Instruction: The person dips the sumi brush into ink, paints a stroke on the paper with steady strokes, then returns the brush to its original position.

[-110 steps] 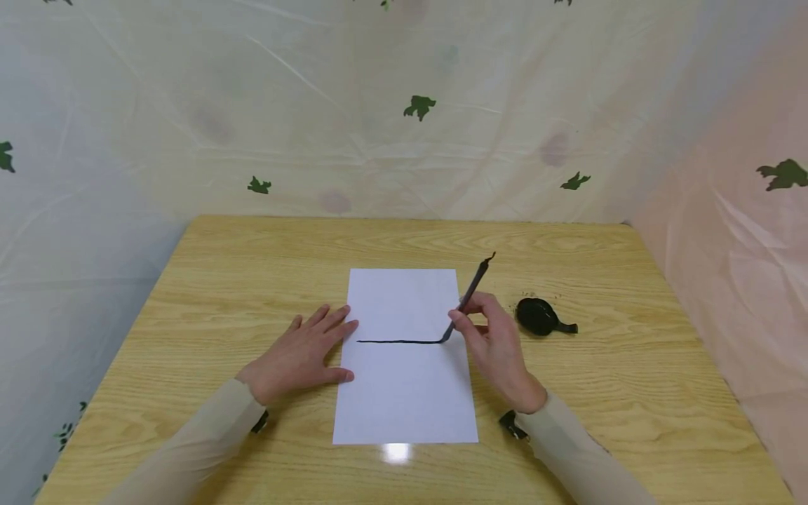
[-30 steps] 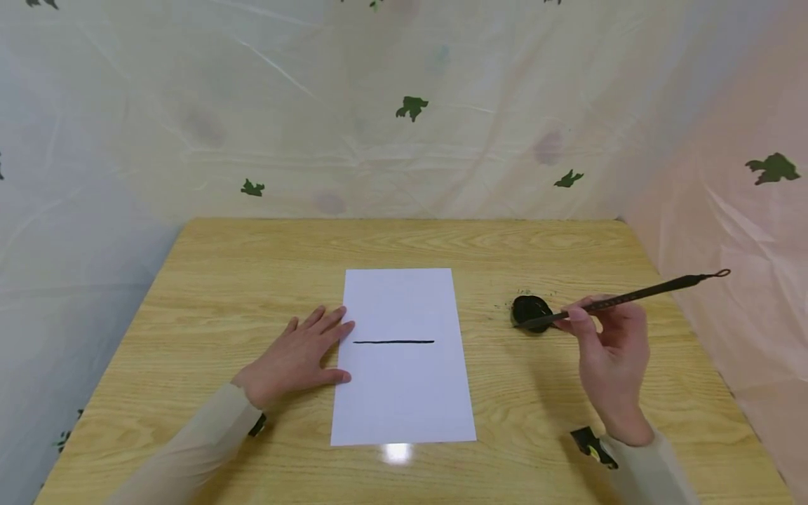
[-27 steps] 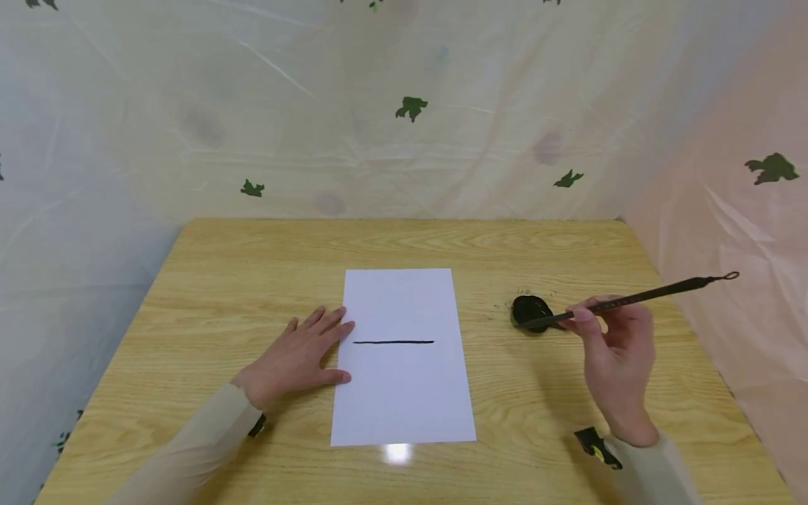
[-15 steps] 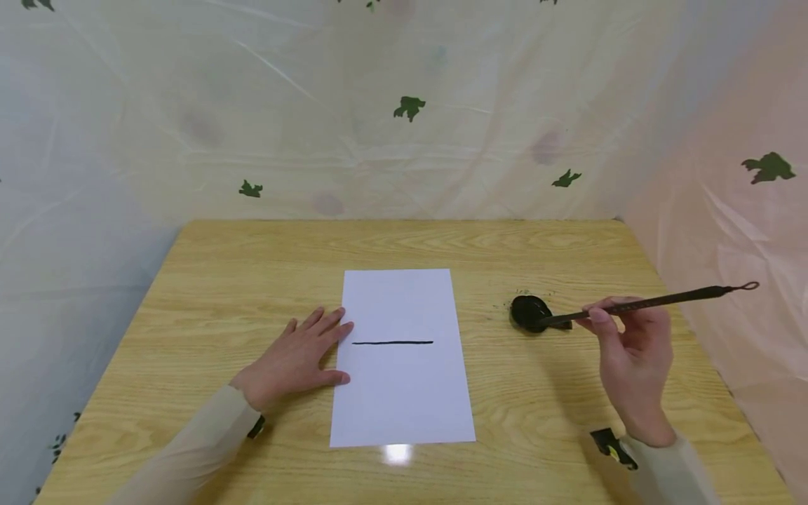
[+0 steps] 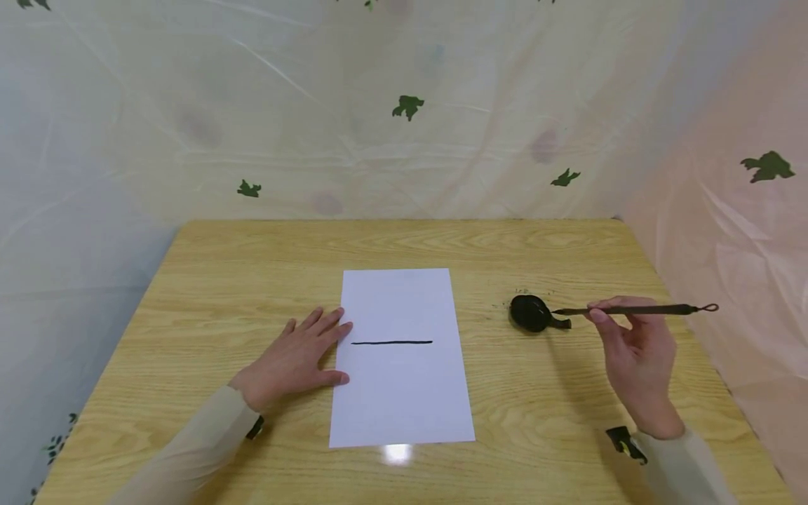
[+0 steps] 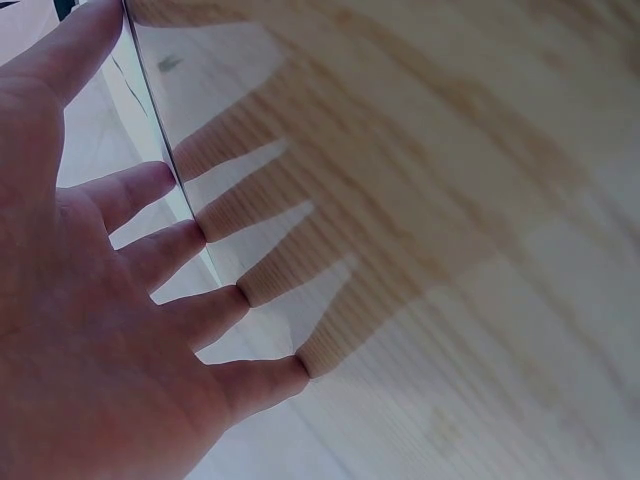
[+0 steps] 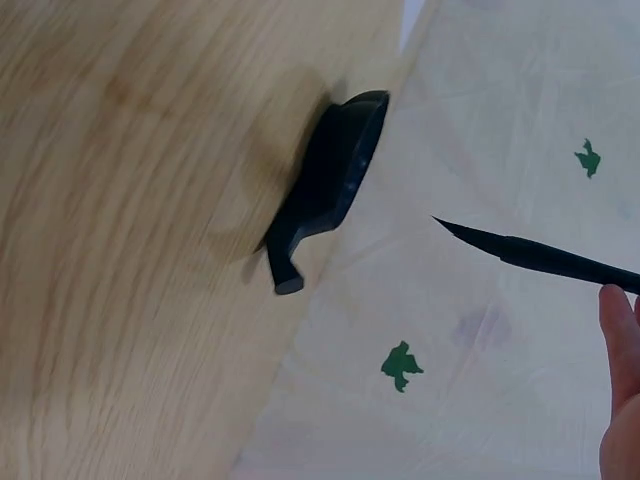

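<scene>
My right hand (image 5: 640, 361) pinches a dark ink brush (image 5: 650, 309) between thumb and fingers. The brush lies nearly level in the air, its pointed black tip just right of a small black ink dish (image 5: 530, 313) with a short handle. In the right wrist view the brush tip (image 7: 470, 235) is clear of the dish (image 7: 335, 165). My left hand (image 5: 297, 361) rests with spread fingers on the left edge of a white sheet of paper (image 5: 400, 400); its fingertips touch the surface in the left wrist view. One black horizontal ink line (image 5: 391, 343) crosses the sheet's middle.
Both sit on a wood-grain table (image 5: 252, 252). Dark specks (image 5: 524, 291) surround the dish's far side. Behind the table hangs a pale sheet (image 5: 315, 105) with green bird shapes, and another covering (image 5: 745, 266) runs along the right.
My right hand carried the brush from the line's right end to the dish, drew it across the dish, then lifted it off to the right. My left hand stayed on the paper.
</scene>
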### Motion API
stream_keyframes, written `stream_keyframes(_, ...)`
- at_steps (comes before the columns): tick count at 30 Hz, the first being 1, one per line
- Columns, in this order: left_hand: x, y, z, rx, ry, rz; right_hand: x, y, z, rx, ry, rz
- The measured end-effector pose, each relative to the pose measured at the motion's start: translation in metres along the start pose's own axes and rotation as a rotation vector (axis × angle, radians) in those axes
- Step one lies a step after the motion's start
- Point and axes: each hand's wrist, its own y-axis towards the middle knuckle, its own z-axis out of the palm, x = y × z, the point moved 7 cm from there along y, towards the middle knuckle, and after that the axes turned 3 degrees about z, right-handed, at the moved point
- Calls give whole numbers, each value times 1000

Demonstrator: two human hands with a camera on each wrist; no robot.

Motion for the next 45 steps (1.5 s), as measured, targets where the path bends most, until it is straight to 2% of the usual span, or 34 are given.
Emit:
stream_keyframes(3,0,0,0,-1,0,-1,-1,-1,0,24,-83,-27)
stream_keyframes(6,0,-1,0,0,-3,-2,-3,-1,1,49,-110,-72)
stream_keyframes(14,1,-1,1,-3,-5,-3,-3,-3,2,91,-124,-194)
stream_keyframes(18,1,-1,1,-5,1,-1,3,-1,5,93,-73,-260)
stream_keyframes(21,0,-1,0,-8,5,1,6,-2,7,120,-78,-293)
stream_keyframes(28,1,0,2,-10,10,6,-7,-14,5,262,-417,-325)
stream_keyframes(30,1,0,1,-12,11,8,-11,-18,4,308,-471,-340)
stream_keyframes(38,1,0,2,-10,11,5,-22,-29,7,433,-499,-410)
stream_keyframes(45,2,0,3,-16,13,5,-29,-37,8,502,-519,-400)
